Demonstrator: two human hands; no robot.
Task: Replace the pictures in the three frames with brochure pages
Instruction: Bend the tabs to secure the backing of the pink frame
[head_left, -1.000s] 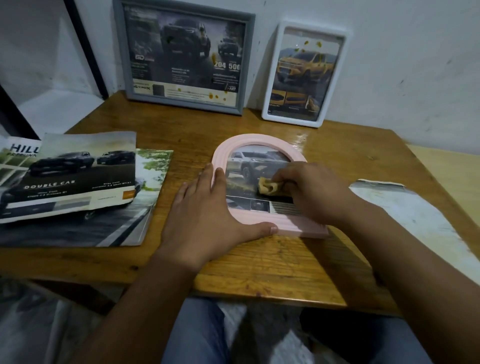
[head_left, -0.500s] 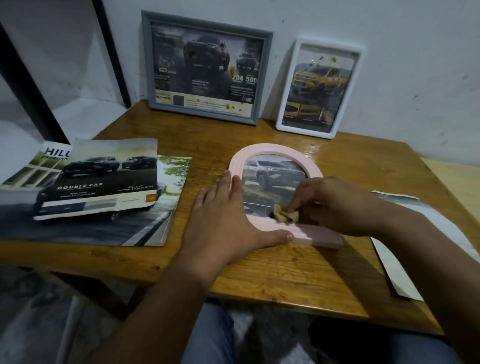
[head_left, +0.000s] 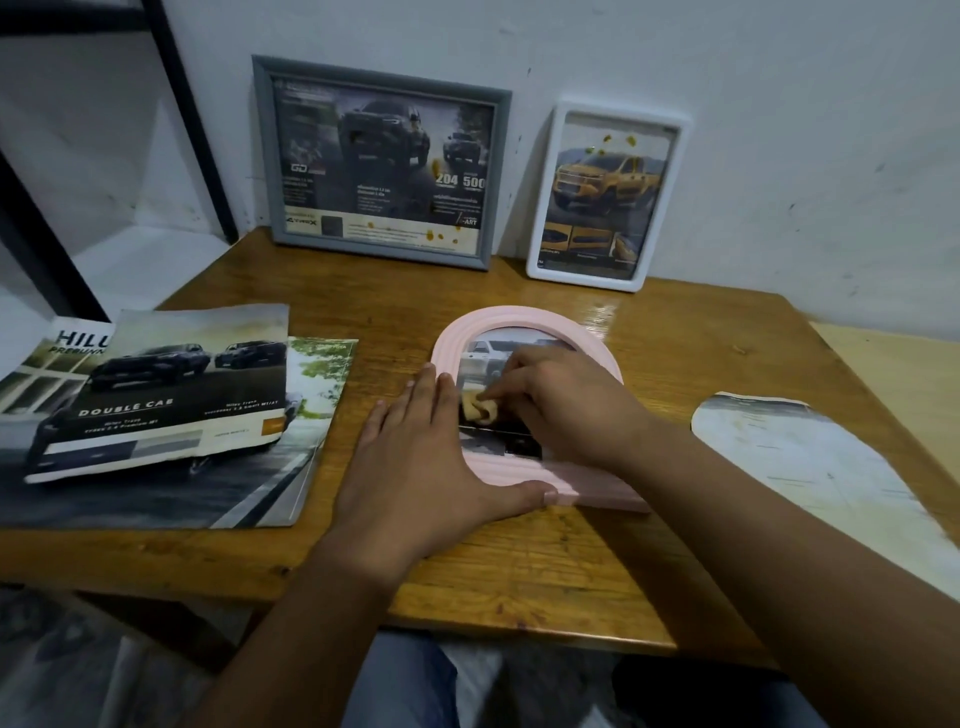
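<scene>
A pink arched frame (head_left: 524, 318) lies flat on the wooden table (head_left: 519, 582), with a car brochure page under its glass. My left hand (head_left: 421, 467) presses flat on the frame's left and bottom edge, fingers apart. My right hand (head_left: 566, 405) pinches a small crumpled tan cloth (head_left: 479, 407) against the glass. A grey frame (head_left: 382, 161) and a white frame (head_left: 608, 195) lean upright on the back wall, both showing car brochure pages.
Car brochures (head_left: 161, 410) lie stacked at the table's left. An arch-shaped cut paper (head_left: 815, 457) lies at the right edge. A black metal rack post (head_left: 192, 124) stands at the back left. My lap shows below the table's front edge.
My right hand has slid the cloth over the glass, from the upper middle down to the bottom edge and now back up to the left middle. My left hand stays put; the camera moved.
</scene>
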